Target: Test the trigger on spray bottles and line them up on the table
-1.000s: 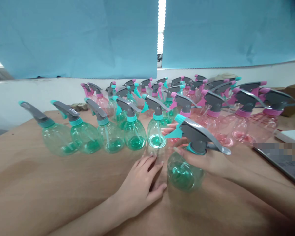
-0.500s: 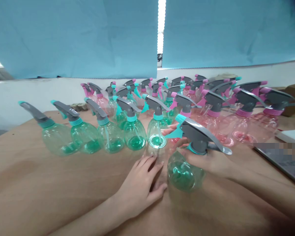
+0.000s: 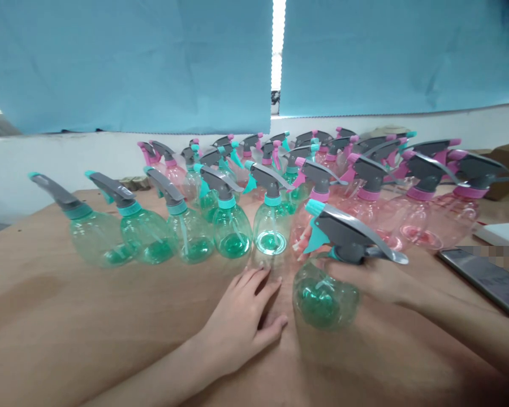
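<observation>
My right hand (image 3: 371, 277) is wrapped round the neck of a clear green spray bottle (image 3: 324, 297) with a grey trigger head and teal nozzle (image 3: 343, 234). The bottle is tilted, its base turned toward me just above the brown table (image 3: 89, 322). My left hand (image 3: 241, 319) lies flat on the table with fingers stretched out, just left of the bottle and holding nothing. In front of its fingertips stands a row of green spray bottles (image 3: 233, 229).
Several pink spray bottles (image 3: 415, 209) stand at the back right, with more green and pink ones behind. A phone (image 3: 487, 280) lies at the right, a white box (image 3: 503, 233) beyond it. Blue curtains (image 3: 131, 62) hang behind the table.
The green bottle in my right hand has tipped further and shifted slightly right, its base lifting toward me. My left hand has stayed put.
</observation>
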Tool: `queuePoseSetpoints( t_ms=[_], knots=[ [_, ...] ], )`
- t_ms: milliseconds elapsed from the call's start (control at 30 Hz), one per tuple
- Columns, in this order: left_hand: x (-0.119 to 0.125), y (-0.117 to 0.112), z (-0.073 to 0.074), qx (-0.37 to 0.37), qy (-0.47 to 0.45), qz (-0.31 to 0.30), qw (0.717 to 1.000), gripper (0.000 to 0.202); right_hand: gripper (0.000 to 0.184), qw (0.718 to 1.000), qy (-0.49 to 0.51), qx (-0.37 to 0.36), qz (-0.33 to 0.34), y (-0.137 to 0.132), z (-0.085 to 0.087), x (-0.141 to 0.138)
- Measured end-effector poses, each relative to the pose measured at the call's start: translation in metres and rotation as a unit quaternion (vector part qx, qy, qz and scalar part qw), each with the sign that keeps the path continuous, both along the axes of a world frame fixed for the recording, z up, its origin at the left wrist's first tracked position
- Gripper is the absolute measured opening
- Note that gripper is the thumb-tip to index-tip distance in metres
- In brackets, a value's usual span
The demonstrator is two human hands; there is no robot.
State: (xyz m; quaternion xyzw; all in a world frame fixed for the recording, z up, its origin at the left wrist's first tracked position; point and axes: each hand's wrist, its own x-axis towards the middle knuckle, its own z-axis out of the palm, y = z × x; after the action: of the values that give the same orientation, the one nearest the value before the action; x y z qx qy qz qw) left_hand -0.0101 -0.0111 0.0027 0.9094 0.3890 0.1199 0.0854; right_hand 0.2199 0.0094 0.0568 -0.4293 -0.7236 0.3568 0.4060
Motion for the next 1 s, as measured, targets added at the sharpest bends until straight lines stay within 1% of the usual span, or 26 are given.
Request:
queuePoseSetpoints(
  t_ms=[133,200,333,467,533,700,800,867,1000],
  knots=[
    [0.0,0.001,0.0,-0.003,0.0,0.0,1.0,0.049,0.015,0.999,0.004,0.032,0.003,0.0,0.003,-0.001],
    [0.0,0.001,-0.001,-0.002,-0.003,-0.001,1.0,0.049,0.016,0.999,0.003,0.036,0.0,0.0,0.004,0.0],
    [0.0,0.002,-0.001,0.002,0.001,0.0,1.0,0.049,0.016,1.0,0.002,0.012,0.0,0.0,-0.002,0.001],
    [0.0,0.001,0.0,-0.002,0.007,-0.001,1.0,0.049,0.012,1.0,-0.004,-0.009,-0.007,0.002,-0.005,-0.001],
    [0.0,0.001,0.0,0.0,0.002,-0.001,1.0,0.05,0.012,1.0,0.004,0.007,-0.013,0.003,-0.004,-0.003],
    [0.001,0.0,0.001,-0.001,0.005,0.002,1.0,0.05,0.01,0.996,-0.002,0.064,-0.057,0.004,0.0,-0.007],
    [0.0,0.0,0.001,-0.004,0.005,-0.001,1.0,0.051,0.011,0.996,-0.016,0.082,-0.034,0.004,0.001,-0.008],
    [0.0,0.0,0.001,-0.006,0.003,-0.002,1.0,0.051,0.013,0.994,-0.027,0.102,-0.03,0.004,0.001,-0.008],
    [0.0,0.0,0.0,0.0,-0.005,0.0,1.0,0.049,0.009,0.989,-0.051,0.123,-0.072,0.003,-0.001,-0.01]
  ],
)
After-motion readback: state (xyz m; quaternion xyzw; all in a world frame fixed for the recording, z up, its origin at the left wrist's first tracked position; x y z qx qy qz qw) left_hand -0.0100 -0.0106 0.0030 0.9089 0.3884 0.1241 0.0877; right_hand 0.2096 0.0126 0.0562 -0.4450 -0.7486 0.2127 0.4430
